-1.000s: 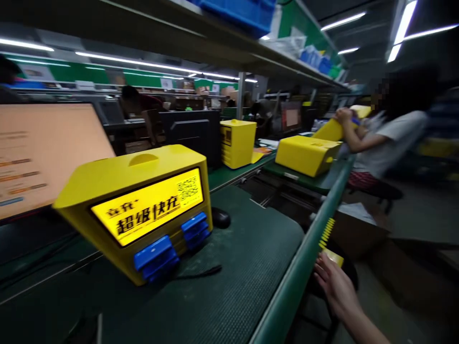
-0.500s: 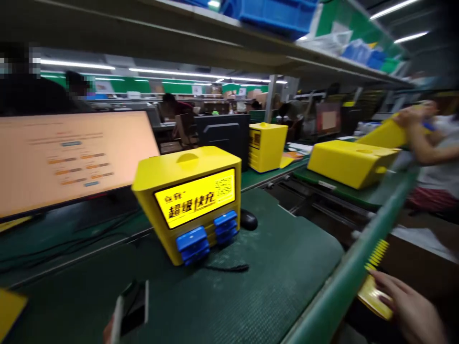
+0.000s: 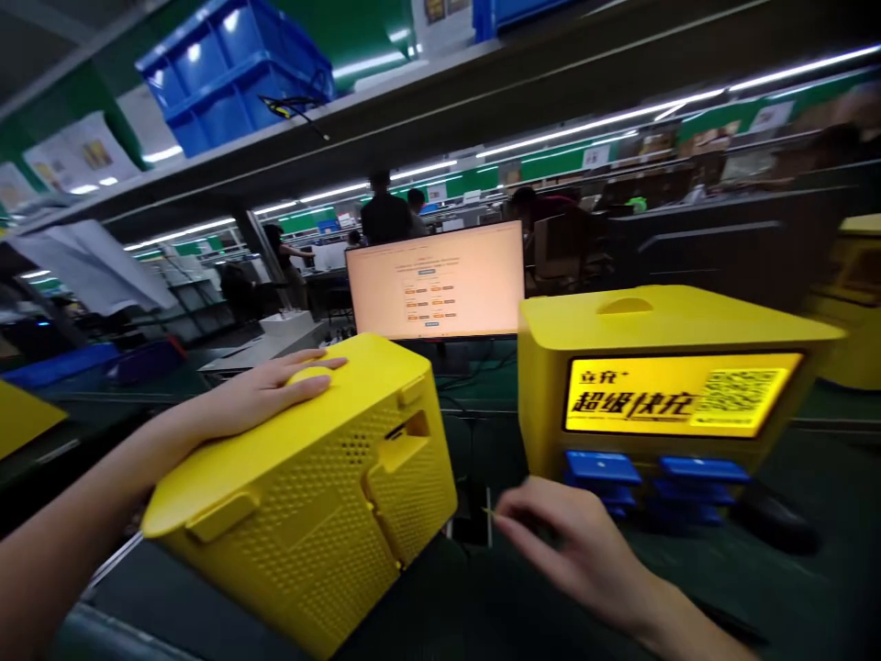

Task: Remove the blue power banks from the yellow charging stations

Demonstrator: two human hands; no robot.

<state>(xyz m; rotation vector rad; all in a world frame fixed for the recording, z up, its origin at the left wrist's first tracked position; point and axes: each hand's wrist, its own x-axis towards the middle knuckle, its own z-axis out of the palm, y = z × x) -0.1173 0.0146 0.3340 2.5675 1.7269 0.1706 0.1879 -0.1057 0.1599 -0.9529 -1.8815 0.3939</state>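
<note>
Green matting (image 3: 812, 588) covers the bench in front of me, under a long shelf that carries a blue crate (image 3: 234, 69), with rows of strip lights and other workers' stations blurred behind.

My left hand (image 3: 272, 393) lies flat, palm down, on top of a yellow perforated housing (image 3: 309, 496), fingers spread and stretched toward its far edge, the forearm coming in low from the left. The hand presses on it and is not curled around anything. That housing sits tilted at the near left of the bench, its vented face with three raised tabs turned toward me.

My right hand (image 3: 574, 546) hovers low over the mat between the two boxes, wrist bent, knuckles up, thumb and forefinger drawn together toward a thin yellowish sliver at their tips; it is too small and blurred for me to say whether I actually hold it.

Just beyond that hand stands a yellow charging cabinet (image 3: 661, 386), upright, its lit panel showing black characters and a QR code, with two blue docks (image 3: 653, 477) along its lower front. A dark mouse (image 3: 775, 525) lies beside its right corner.

Counting yellow boxes: two within my reach, a third (image 3: 850, 294) cut off at the right edge. One monitor (image 3: 437, 280) glows pale orange behind them.
</note>
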